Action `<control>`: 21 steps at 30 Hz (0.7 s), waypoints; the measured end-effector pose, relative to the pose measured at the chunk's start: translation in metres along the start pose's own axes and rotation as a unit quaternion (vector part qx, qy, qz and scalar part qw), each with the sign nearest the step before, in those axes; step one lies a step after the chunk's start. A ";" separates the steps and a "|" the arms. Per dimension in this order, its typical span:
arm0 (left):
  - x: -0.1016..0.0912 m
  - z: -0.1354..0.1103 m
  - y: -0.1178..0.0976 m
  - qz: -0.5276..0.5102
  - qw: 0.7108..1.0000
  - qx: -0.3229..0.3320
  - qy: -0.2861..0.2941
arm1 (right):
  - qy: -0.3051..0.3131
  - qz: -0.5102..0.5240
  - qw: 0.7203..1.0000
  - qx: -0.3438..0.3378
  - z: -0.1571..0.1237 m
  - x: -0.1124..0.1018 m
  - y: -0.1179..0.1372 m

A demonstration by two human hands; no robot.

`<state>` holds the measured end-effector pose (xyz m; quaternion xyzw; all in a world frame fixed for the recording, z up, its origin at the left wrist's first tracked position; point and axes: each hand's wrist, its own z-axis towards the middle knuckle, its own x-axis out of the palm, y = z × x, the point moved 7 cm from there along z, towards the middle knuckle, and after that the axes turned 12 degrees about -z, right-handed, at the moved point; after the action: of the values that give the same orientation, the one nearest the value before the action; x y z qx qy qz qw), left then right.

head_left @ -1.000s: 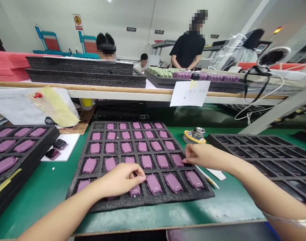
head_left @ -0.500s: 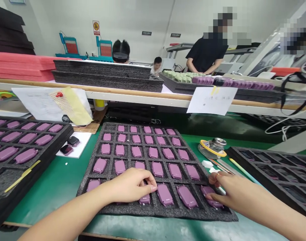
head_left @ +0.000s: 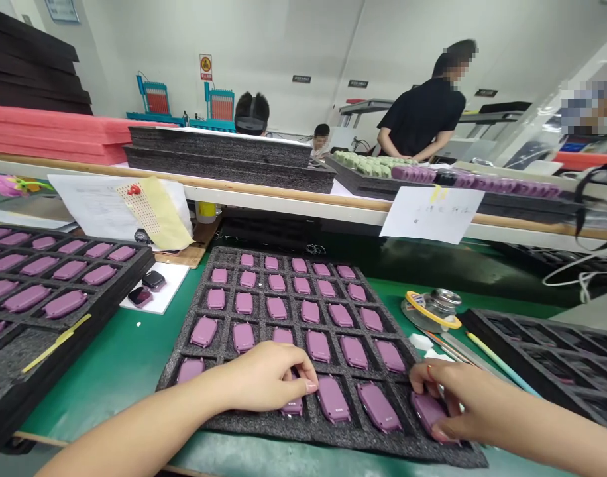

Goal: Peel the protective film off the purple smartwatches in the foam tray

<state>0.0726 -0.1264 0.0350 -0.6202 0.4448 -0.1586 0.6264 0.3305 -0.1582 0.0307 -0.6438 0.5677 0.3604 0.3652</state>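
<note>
A black foam tray (head_left: 264, 424) lies in front of me, its pockets holding rows of purple watch cases (head_left: 333, 399). My right hand (head_left: 457, 404) is at the front right corner, thumb and fingers closed on the two ends of a purple watch case (head_left: 429, 412) in its pocket. My left hand (head_left: 268, 377) rests over the front row, fingers curled and thumb near the index fingertip. Under it a watch case (head_left: 292, 405) partly shows; whether the fingers hold anything is hidden.
Another tray of purple cases (head_left: 65, 303) stands left, with two dark-faced watches (head_left: 140, 296) on white paper. Right are a glass jar (head_left: 433, 310) with a yellow ring, pencil-like tools (head_left: 502, 361) and a dark tray (head_left: 552, 344). A shelf (head_left: 283, 192) crosses behind; a person in black (head_left: 423, 116) stands beyond.
My right hand has closed further over the corner watch case, its thumb now at the case's lower end. My left hand keeps its pose. The whole view has shifted slightly.
</note>
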 end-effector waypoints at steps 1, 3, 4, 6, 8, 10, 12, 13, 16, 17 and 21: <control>0.000 0.000 0.000 0.003 1.000 0.003 -0.001 | 0.024 0.014 1.000 -0.001 0.001 -0.002 0.001; 0.002 0.001 0.000 0.006 1.000 0.010 -0.001 | 0.096 0.076 0.992 -0.003 0.004 -0.008 0.005; 0.003 0.001 0.000 0.005 1.000 0.013 0.001 | 0.128 0.113 0.985 -0.008 0.006 -0.014 0.008; 0.004 0.002 0.000 0.007 1.000 0.017 0.005 | 0.151 0.172 0.973 -0.033 0.018 -0.036 0.019; 0.004 0.002 0.000 0.015 1.000 0.020 0.008 | 0.098 0.185 0.974 -0.085 0.041 -0.070 0.039; 0.004 0.003 0.001 0.023 0.999 0.022 0.007 | 0.014 0.197 0.971 -0.135 0.072 -0.104 0.069; 0.004 0.004 0.002 0.025 0.999 0.023 0.008 | -0.081 0.210 0.962 -0.154 0.109 -0.130 0.104; 0.004 0.004 0.003 0.025 0.999 0.025 0.010 | -0.125 0.213 0.957 -0.153 0.128 -0.139 0.124; 0.005 0.004 0.004 0.029 0.999 0.027 0.018 | -0.222 0.215 0.939 -0.148 0.179 -0.151 0.185; 0.005 0.005 0.004 0.028 0.999 0.028 0.019 | -0.247 0.212 0.933 -0.152 0.192 -0.152 0.205; 0.004 0.005 0.005 0.003 0.999 0.031 0.018 | -0.302 0.187 0.918 -0.178 0.228 -0.154 0.259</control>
<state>0.0765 -0.1251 0.0283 -0.5962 0.4527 -0.1811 0.6378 0.0474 0.0910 0.0423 -0.4412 0.4667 0.6944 0.3245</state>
